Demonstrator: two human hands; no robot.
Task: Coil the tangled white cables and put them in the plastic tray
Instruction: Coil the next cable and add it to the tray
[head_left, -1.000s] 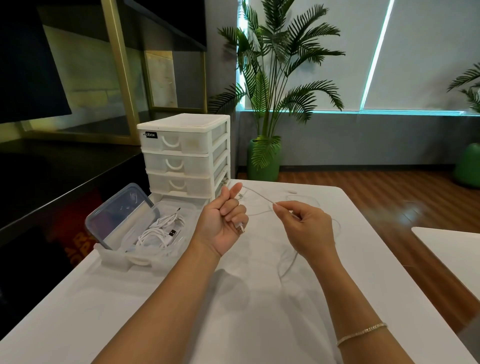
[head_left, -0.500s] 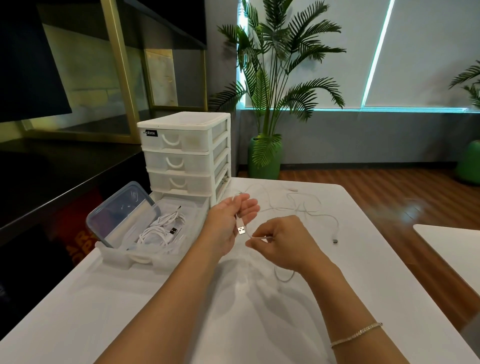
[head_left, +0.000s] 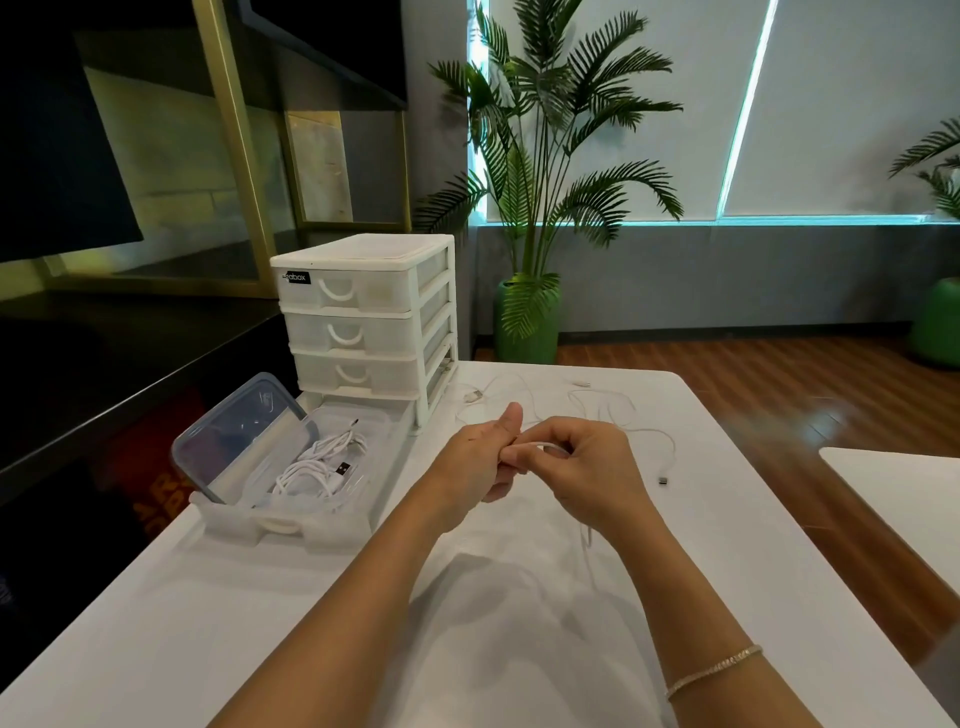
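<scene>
White cable (head_left: 540, 446) runs between the two hands, held above the surface (head_left: 519, 623). Left hand (head_left: 480, 460) grips it with curled fingers, thumb raised. Right hand (head_left: 587, 470) pinches the same cable just beside the left, fingers bent; a bracelet (head_left: 714, 670) sits on that wrist. Slack hangs below the right hand and trails across the surface to a dark plug (head_left: 663, 480). More loose cables (head_left: 597, 402) lie tangled beyond the hands. Left of them, the tray (head_left: 291, 525) holds coiled cables (head_left: 322, 467), a clear lid (head_left: 234, 431) propped at its left side. Drawer unit (head_left: 363, 322) stands directly behind the tray.
</scene>
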